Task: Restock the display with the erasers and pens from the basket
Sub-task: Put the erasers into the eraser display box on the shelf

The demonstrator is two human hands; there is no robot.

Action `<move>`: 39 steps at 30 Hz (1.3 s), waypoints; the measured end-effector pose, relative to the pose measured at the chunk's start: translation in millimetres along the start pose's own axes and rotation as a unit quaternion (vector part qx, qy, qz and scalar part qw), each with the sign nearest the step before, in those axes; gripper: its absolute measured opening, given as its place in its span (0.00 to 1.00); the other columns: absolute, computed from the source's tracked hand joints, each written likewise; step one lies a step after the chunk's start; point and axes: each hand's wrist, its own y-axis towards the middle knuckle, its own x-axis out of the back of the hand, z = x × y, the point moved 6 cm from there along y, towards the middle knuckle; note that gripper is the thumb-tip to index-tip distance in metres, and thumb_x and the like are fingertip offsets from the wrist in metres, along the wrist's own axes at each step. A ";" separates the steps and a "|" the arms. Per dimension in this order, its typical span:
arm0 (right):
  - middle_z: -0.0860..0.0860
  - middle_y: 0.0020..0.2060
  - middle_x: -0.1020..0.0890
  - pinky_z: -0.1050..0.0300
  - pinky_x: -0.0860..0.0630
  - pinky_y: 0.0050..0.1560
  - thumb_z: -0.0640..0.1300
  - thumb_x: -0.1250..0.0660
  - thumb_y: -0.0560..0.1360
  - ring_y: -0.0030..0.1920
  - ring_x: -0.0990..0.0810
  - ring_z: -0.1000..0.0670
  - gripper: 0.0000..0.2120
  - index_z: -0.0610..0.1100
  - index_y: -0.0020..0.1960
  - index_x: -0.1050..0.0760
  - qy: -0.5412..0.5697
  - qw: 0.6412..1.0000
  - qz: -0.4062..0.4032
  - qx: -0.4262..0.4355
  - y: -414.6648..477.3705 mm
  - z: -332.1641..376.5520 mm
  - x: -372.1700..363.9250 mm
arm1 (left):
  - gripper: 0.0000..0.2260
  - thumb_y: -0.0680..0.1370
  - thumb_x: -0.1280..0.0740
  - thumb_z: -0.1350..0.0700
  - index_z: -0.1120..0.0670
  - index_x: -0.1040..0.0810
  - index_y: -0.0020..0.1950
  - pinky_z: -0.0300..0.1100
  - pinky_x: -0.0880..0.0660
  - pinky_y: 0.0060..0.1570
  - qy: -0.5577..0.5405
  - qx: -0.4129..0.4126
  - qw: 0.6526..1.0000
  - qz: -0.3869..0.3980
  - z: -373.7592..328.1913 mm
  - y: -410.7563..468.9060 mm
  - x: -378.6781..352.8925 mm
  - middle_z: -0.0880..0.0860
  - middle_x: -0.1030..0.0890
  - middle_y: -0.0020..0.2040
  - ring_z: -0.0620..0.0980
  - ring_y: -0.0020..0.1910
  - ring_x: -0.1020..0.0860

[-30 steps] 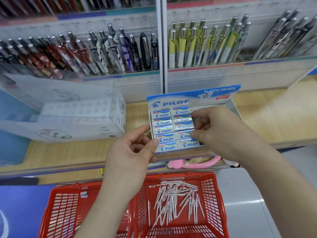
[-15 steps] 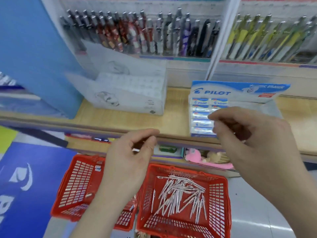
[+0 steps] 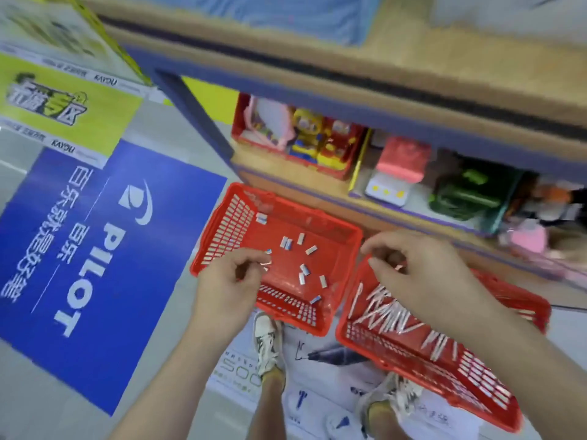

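Step in hand: collecting more stock from the floor baskets. The left hand (image 3: 228, 281) hovers over the left basket (image 3: 222, 236), fingers curled, apparently empty; blur prevents certainty. The right hand (image 3: 409, 271) hangs above the right basket (image 3: 495, 404), fingers loosely bent, gripping nothing visible.

Erasers (image 3: 286, 242) lie scattered on the left basket's bottom. Pens (image 3: 387, 312) lie piled in the right basket.

Next move, by judgement: lower the left hand and pinch one eraser, or several.

Both baskets stand on a grey floor beside a blue floor sign (image 3: 95, 249). A lower shelf (image 3: 397, 201), far, holds toys.
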 end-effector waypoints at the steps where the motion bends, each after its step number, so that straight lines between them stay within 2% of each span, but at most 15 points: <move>1: 0.62 0.34 0.23 0.72 0.30 0.43 0.38 0.30 0.70 0.36 0.25 0.62 0.09 0.52 0.44 0.20 0.002 1.000 0.014 -0.011 10.1 -6.7 -27.2 | 0.14 0.77 0.35 0.63 0.45 0.20 0.39 0.33 0.25 0.40 0.019 0.006 1.000 0.003 23.9 10.5 0.6 0.40 0.20 0.33 0.38 0.36 0.23; 3: 0.58 0.35 0.21 0.64 0.28 0.43 0.38 0.30 0.70 0.36 0.25 0.61 0.09 0.52 0.41 0.21 0.005 0.999 0.022 -0.033 33.3 -27.8 -82.8 | 0.12 0.77 0.35 0.61 0.44 0.21 0.40 0.29 0.28 0.35 0.064 0.006 0.998 0.010 70.1 35.2 -3.7 0.39 0.20 0.33 0.36 0.36 0.23; 4: 0.58 0.35 0.22 0.66 0.30 0.43 0.38 0.30 0.70 0.36 0.26 0.61 0.10 0.53 0.40 0.23 0.013 0.998 0.025 -0.050 44.8 -42.5 -113.8 | 0.12 0.77 0.35 0.60 0.43 0.21 0.40 0.28 0.29 0.34 0.085 0.010 0.996 0.015 95.7 47.5 -7.9 0.38 0.21 0.33 0.36 0.35 0.24; 7: 0.58 0.37 0.21 0.68 0.31 0.43 0.37 0.32 0.72 0.39 0.24 0.61 0.11 0.54 0.40 0.26 0.031 0.993 0.037 -0.112 77.9 -89.3 -204.0 | 0.14 0.76 0.35 0.60 0.41 0.24 0.37 0.35 0.27 0.37 0.133 0.019 0.990 0.038 168.5 87.3 -26.5 0.37 0.22 0.35 0.37 0.37 0.23; 10: 0.52 0.43 0.21 0.54 0.25 0.49 0.38 0.31 0.71 0.43 0.21 0.50 0.11 0.51 0.50 0.23 0.030 0.986 0.039 -0.162 113.9 -135.1 -283.6 | 0.11 0.75 0.35 0.60 0.43 0.22 0.42 0.41 0.26 0.42 0.193 0.005 0.976 0.097 233.9 137.7 -62.7 0.44 0.19 0.39 0.46 0.41 0.20; 13: 0.48 0.48 0.22 0.53 0.26 0.53 0.39 0.31 0.70 0.49 0.21 0.45 0.18 0.49 0.59 0.24 -0.013 0.987 0.030 -0.154 156.9 -175.2 -343.0 | 0.11 0.73 0.33 0.59 0.51 0.19 0.54 0.43 0.26 0.50 0.258 -0.043 0.958 0.117 284.1 197.0 -104.1 0.53 0.18 0.50 0.55 0.50 0.20; 18: 0.42 0.63 0.28 0.56 0.33 0.62 0.39 0.33 0.70 0.63 0.28 0.43 0.31 0.52 0.71 0.34 -0.077 0.976 0.048 -0.200 217.9 -246.6 -422.0 | 0.21 0.73 0.32 0.53 0.54 0.28 0.65 0.49 0.28 0.57 0.340 -0.062 0.922 0.177 355.8 278.5 -187.4 0.58 0.23 0.56 0.60 0.57 0.24; 22: 0.41 0.66 0.32 0.51 0.38 0.66 0.45 0.30 0.69 0.65 0.31 0.40 0.38 0.57 0.75 0.43 -0.119 0.970 0.036 -0.210 246.9 -284.2 -470.5 | 0.31 0.73 0.32 0.47 0.55 0.40 0.71 0.49 0.31 0.60 0.426 -0.062 0.877 0.212 396.4 312.2 -238.8 0.59 0.30 0.62 0.60 0.60 0.27; 25: 0.43 0.67 0.33 0.51 0.42 0.65 0.51 0.30 0.70 0.67 0.35 0.41 0.38 0.60 0.74 0.44 -0.198 0.964 0.011 -0.176 266.0 -298.5 -484.4 | 0.29 0.72 0.30 0.48 0.51 0.40 0.68 0.52 0.28 0.57 0.437 -0.076 0.876 0.192 408.5 328.0 -253.9 0.58 0.32 0.60 0.61 0.57 0.26; 27: 0.44 0.65 0.32 0.52 0.42 0.63 0.51 0.30 0.70 0.65 0.34 0.41 0.32 0.58 0.72 0.37 -0.215 0.965 -0.007 -0.150 276.6 -305.0 -487.1 | 0.21 0.76 0.35 0.52 0.50 0.38 0.67 0.54 0.26 0.52 0.427 -0.094 0.878 0.194 411.8 335.5 -259.6 0.58 0.32 0.59 0.62 0.53 0.25; 31: 0.45 0.56 0.27 0.55 0.36 0.59 0.43 0.28 0.69 0.56 0.27 0.42 0.15 0.47 0.55 0.22 -0.161 0.978 -0.056 -0.123 281.5 -302.5 -480.6 | 0.18 0.72 0.32 0.53 0.54 0.31 0.60 0.48 0.27 0.44 0.387 -0.118 0.896 0.186 406.2 347.5 -255.8 0.58 0.27 0.54 0.62 0.50 0.23; 34: 0.48 0.48 0.27 0.61 0.34 0.51 0.41 0.27 0.67 0.48 0.26 0.47 0.10 0.46 0.48 0.20 -0.099 0.983 -0.064 -0.144 273.1 -301.9 -480.3 | 0.19 0.71 0.30 0.50 0.59 0.28 0.56 0.47 0.28 0.47 0.297 -0.127 0.937 0.135 391.7 355.1 -254.2 0.58 0.25 0.53 0.61 0.51 0.24; 36: 0.51 0.42 0.24 0.61 0.32 0.45 0.41 0.27 0.65 0.43 0.26 0.51 0.07 0.48 0.42 0.20 -0.009 0.976 -0.088 -0.201 265.1 -306.0 -480.5 | 0.18 0.72 0.31 0.51 0.59 0.29 0.56 0.47 0.30 0.45 0.268 -0.156 0.942 0.129 376.3 356.2 -264.9 0.59 0.24 0.53 0.61 0.51 0.24; 38: 0.52 0.32 0.21 0.57 0.26 0.38 0.41 0.29 0.66 0.36 0.24 0.52 0.03 0.47 0.36 0.22 0.176 0.931 -0.135 -0.291 256.2 -308.6 -477.7 | 0.17 0.73 0.33 0.54 0.58 0.32 0.59 0.48 0.31 0.44 0.241 -0.173 0.946 0.132 363.7 357.7 -278.6 0.59 0.25 0.52 0.63 0.50 0.24; 39: 0.52 0.29 0.22 0.58 0.26 0.34 0.40 0.31 0.68 0.32 0.25 0.52 0.04 0.46 0.34 0.23 0.287 0.880 -0.149 -0.347 251.0 -309.8 -479.1 | 0.18 0.73 0.34 0.55 0.56 0.33 0.61 0.48 0.30 0.45 0.231 -0.171 0.948 0.137 361.5 359.5 -285.1 0.59 0.26 0.52 0.63 0.50 0.24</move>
